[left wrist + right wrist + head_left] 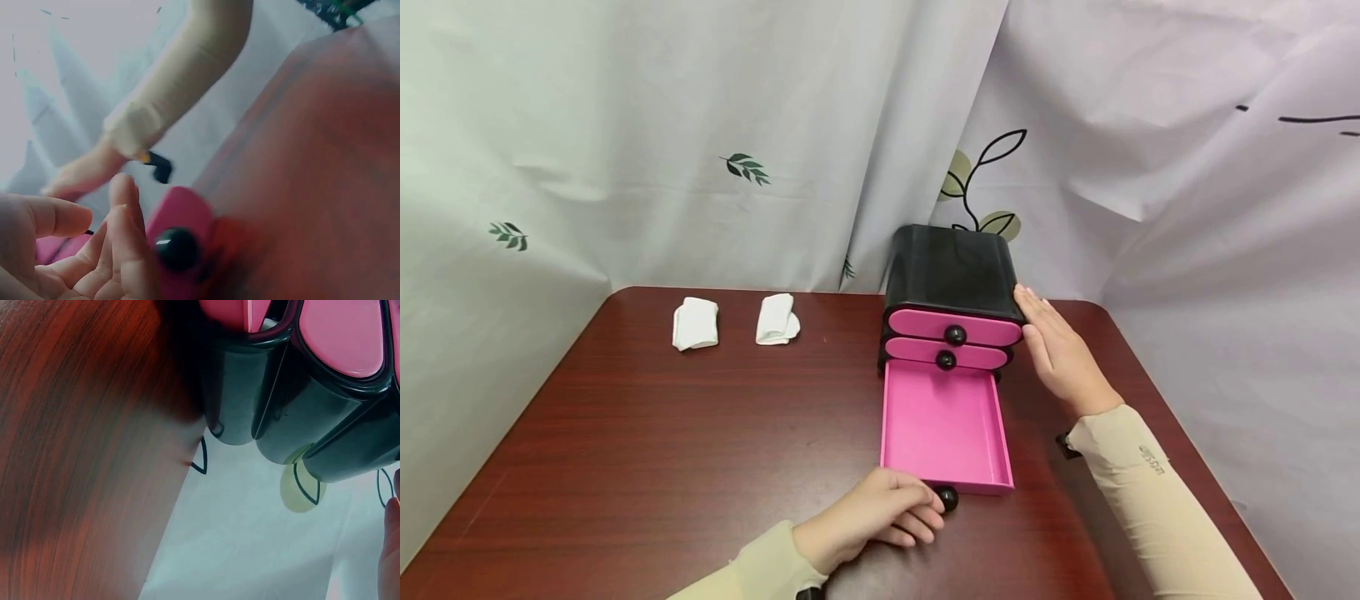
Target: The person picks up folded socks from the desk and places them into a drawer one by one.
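A black cabinet [958, 271] with pink drawers stands at the back right of the table. Its bottom drawer [943, 429] is pulled far out, and the tray inside is bare. At that drawer's front is a round black knob [948, 498], with my left hand [880, 512] right beside it. In the left wrist view the thumb and loosely bent fingers [128, 244] are apart, and the knob shows beyond them, not between them. My right hand [1063, 358] rests with straight fingers against the cabinet's right side. The two upper drawers [917, 323] are closed.
Two folded white cloths [697, 325] lie toward the back left of the brown table [700, 450]. A pale curtain [700, 150] with leaf prints hangs around the back and sides, close behind the cabinet.
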The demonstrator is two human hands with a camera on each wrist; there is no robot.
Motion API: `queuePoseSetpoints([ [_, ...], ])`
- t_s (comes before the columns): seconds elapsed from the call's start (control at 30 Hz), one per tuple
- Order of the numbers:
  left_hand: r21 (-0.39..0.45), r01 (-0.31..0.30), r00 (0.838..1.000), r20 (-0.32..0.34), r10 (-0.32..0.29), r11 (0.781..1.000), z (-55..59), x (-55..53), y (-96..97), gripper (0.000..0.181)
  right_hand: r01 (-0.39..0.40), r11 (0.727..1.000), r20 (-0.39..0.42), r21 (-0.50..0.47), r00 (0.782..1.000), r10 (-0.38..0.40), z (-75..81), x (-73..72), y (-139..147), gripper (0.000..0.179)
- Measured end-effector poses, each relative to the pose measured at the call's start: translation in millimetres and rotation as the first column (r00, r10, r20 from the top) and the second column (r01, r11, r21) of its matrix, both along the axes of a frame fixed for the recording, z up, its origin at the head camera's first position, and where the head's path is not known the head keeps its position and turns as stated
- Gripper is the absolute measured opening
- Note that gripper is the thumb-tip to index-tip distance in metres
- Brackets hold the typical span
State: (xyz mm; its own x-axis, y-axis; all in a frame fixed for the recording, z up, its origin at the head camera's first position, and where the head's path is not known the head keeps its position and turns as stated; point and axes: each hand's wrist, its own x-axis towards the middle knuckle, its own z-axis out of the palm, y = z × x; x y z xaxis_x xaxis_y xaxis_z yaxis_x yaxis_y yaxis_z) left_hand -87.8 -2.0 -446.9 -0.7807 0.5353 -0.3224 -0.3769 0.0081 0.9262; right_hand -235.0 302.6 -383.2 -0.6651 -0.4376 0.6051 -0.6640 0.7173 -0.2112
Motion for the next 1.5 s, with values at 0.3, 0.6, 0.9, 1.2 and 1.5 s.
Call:
queuePoseSetpoints([
  [0.3,0.082,-0.066,0.973,-0.217,0.082,0.994,32.1,-30.5,-27.6,0.028,-0.003,1.0,-0.01,-0.003,1.0,0.003,1.1,-0.3,0.2,0.048],
  [0.6,-0.088,-0.396,0.706,-0.666,0.242,0.914,42.8,-76.9,-65.2,0.015,0.003,1.0,-0.002,0.001,1.0,-0.003,0.8,-0.5,1.3,0.049],
  [0.9,-0.156,-0.68,0.484,-0.829,0.279,0.717,42.4,-132.4,-103.6,0.02,0.003,1.0,-0.004,0.006,1.0,-0.002,2.0,0.5,1.2,0.05],
  [1.2,-0.138,-0.82,0.462,-0.733,0.499,0.556,31.2,-180.5,-141.7,0.029,-0.003,1.0,-0.005,0.01,1.0,0.004,3.9,0.0,-0.7,0.049],
  [1.5,-0.286,-0.813,0.54,-0.695,0.475,0.507,12.8,-205.1,-163.1,0.039,0.001,1.0,-0.001,0.011,1.0,-0.001,2.4,2.4,-0.1,0.05],
])
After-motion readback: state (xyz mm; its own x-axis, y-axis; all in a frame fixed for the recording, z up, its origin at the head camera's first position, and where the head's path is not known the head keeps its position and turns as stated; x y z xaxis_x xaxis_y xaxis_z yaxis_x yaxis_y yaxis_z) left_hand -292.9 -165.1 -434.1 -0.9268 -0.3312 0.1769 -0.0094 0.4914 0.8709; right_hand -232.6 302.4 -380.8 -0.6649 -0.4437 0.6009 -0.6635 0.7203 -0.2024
